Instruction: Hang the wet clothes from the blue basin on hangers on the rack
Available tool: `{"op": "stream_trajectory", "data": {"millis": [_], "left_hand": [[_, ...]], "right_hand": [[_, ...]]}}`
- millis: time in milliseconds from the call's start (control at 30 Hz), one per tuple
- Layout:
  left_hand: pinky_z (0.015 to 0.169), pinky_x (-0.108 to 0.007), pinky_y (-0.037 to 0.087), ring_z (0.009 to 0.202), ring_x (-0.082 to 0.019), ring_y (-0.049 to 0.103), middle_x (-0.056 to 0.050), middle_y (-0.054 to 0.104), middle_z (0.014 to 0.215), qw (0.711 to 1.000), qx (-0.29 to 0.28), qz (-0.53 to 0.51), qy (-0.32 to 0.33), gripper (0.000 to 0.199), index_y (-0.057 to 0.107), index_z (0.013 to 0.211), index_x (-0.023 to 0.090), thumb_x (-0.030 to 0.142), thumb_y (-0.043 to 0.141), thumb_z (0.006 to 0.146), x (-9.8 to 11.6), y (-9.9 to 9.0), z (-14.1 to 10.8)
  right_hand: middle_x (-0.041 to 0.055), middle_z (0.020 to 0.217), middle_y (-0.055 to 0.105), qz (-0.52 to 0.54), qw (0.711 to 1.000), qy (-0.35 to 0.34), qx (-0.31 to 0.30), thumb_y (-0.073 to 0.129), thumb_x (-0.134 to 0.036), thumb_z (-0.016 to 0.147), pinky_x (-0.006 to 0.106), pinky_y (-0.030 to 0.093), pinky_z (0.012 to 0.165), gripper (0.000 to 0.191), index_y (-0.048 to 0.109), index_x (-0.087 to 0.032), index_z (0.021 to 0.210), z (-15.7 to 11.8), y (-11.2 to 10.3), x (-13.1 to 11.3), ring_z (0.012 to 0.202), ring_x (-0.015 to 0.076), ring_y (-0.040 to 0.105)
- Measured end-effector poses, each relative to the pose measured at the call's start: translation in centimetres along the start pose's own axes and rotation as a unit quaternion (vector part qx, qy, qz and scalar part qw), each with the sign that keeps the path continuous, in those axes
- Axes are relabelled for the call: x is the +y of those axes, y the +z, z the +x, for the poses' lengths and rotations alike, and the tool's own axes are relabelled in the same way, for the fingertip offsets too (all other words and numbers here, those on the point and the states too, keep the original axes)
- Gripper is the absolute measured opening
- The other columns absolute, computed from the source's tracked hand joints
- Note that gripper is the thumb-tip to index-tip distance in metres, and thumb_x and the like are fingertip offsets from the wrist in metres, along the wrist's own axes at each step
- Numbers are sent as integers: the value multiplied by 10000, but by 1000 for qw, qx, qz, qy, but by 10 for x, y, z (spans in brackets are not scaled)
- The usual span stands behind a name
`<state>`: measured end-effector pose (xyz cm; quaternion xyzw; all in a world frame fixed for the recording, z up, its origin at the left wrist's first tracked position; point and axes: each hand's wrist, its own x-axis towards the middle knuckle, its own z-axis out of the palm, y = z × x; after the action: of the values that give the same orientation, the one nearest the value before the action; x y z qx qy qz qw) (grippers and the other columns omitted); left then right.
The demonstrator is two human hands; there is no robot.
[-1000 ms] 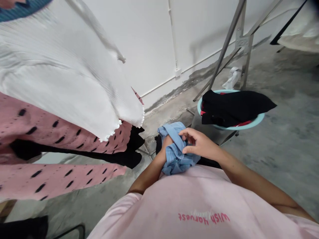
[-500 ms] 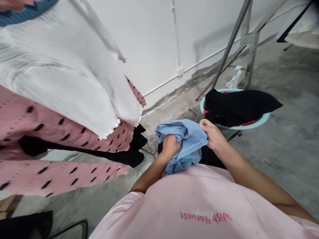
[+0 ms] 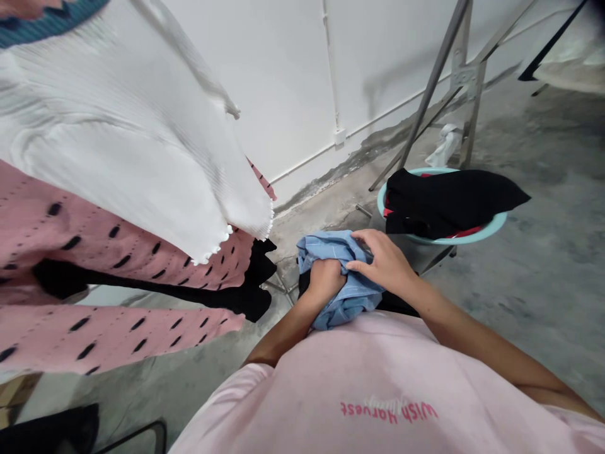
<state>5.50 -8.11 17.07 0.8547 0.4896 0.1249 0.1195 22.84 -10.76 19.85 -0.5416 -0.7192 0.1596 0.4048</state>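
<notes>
A bunched light blue cloth (image 3: pixel 352 299) with thin pale lines is in front of my body. My left hand (image 3: pixel 327 277) is closed around its folds, near the middle of the bundle. On the bundle's right side is my right hand (image 3: pixel 382 260), its thumb and fingers spread apart and touching the cloth's upper part. Folds hide some of my left fingertips.
White ribbed garment (image 3: pixel 142 139) and pink dotted garment (image 3: pixel 137 268) hang at the left. A light blue basin (image 3: pixel 489 232) with black cloth (image 3: pixel 454 202) stands at the right, below a metal frame (image 3: pixel 432 88). Behind is a white wall (image 3: pixel 283 82).
My right hand has moved left and its fingers have opened from a pinch on the cloth's right corner. That corner has folded in toward the bundle. My left hand keeps its hold.
</notes>
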Motion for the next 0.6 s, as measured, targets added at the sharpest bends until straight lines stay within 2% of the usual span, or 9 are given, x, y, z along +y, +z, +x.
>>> {"op": "stream_trajectory", "data": {"millis": [33,100,167,200,267,300,367,467,600], "left_hand": [[943,-348,494,1065,-268,644,-108,693,1151,1000,3,-6,8,322,674,1124,185,221,531,839,1,0,0],[965,-345,483,1089,-255,635,-93,686,1169,999,6,-26,24,316,672,1126,209,219,515,852,0,-1,-1],[956,-344,487,1084,-257,635,-86,695,1140,998,-3,-50,28,286,683,1090,217,235,551,837,-3,-3,-1],[946,-348,491,1081,-264,634,-88,695,1131,997,-7,-66,26,282,683,1084,211,256,583,824,-6,-5,-2],[934,-361,492,1086,-276,622,-101,680,1146,994,3,-108,18,346,659,1118,190,329,641,802,-13,-10,-3],[927,-368,491,1079,-278,618,-106,671,1152,992,13,-128,12,391,644,1137,180,369,659,795,-18,-14,-4],[914,-375,486,1046,-270,616,-108,665,1131,986,29,-162,-1,419,631,1133,169,421,661,800,-30,-22,-7],[898,-363,475,982,-245,618,-94,681,1043,976,52,-208,-28,313,661,1020,164,407,637,824,-49,-36,-15],[910,-333,459,976,-220,616,-65,686,1001,950,101,-287,-61,281,686,943,164,402,660,796,-72,-55,-33]], "right_hand": [[85,1186,634,16,999,27,-20,664,-359,761,412,449,919,447,592,-214,1177,1,4,5,1075,272,577],[63,1103,675,82,992,94,-31,608,-286,769,397,459,894,316,646,-218,1075,2,11,19,1025,255,608],[46,926,698,210,962,174,-6,598,-281,749,361,480,814,200,667,-205,922,4,12,33,877,220,634],[38,846,689,292,933,211,9,623,-304,728,343,488,763,181,656,-200,871,4,10,38,791,200,630],[22,742,660,454,852,259,34,689,-349,664,328,494,694,238,628,-200,839,5,4,44,670,175,606],[16,720,652,514,814,267,44,710,-362,640,337,499,694,270,619,-206,841,5,0,44,655,176,605],[16,719,657,581,765,269,65,720,-391,630,375,511,747,291,616,-221,843,5,-7,41,709,202,629],[38,714,670,598,747,278,82,678,-502,687,432,512,800,306,622,-225,804,3,-11,32,817,256,652],[58,658,649,568,775,271,62,623,-657,692,477,510,763,445,609,-216,747,1,-13,21,823,293,650]]}}
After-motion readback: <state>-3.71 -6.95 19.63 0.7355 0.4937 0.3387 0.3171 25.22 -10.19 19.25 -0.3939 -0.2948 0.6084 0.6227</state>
